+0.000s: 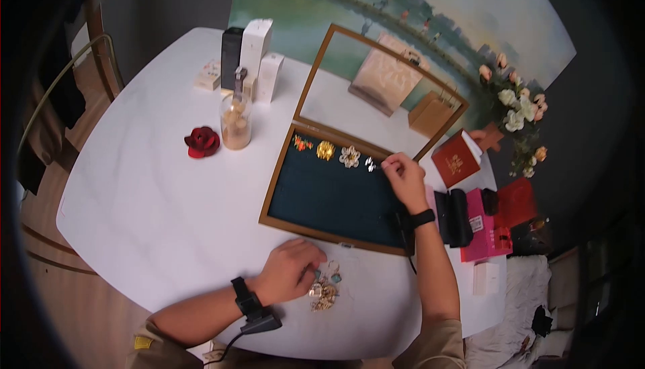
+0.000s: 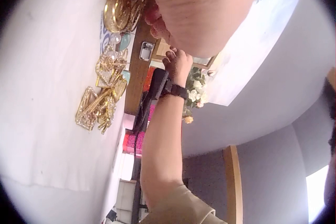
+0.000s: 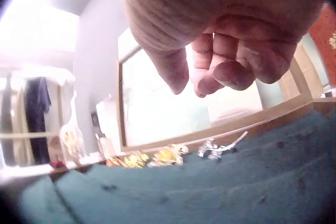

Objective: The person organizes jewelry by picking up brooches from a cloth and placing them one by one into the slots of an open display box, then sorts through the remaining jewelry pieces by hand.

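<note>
Inside the wooden display case [image 1: 265,206], a red-orange brooch [image 1: 302,143], a gold one [image 1: 326,150], a flower-shaped one [image 1: 349,157] and a silver one [image 1: 370,164] line the back of the dark teal lining. My right hand [image 1: 405,179] hovers just right of the silver brooch [image 3: 212,150], thumb and bent fingers apart with nothing between them. My left hand [image 1: 287,271] lies loosely curled at the case's front edge, beside a jewelry pile [image 1: 324,296]. The left wrist view shows gold bangles [image 2: 118,11] by its fingers, partly hidden by the palm.
The case's glass lid [image 1: 314,79] stands raised. Left of it are a red flower [image 1: 202,142], a glass jar [image 1: 236,124] and boxes [image 1: 256,53]. On the right are a red booklet [image 1: 456,159], a dark case [image 1: 459,218], a pink box [image 1: 478,235] and flowers [image 1: 516,118].
</note>
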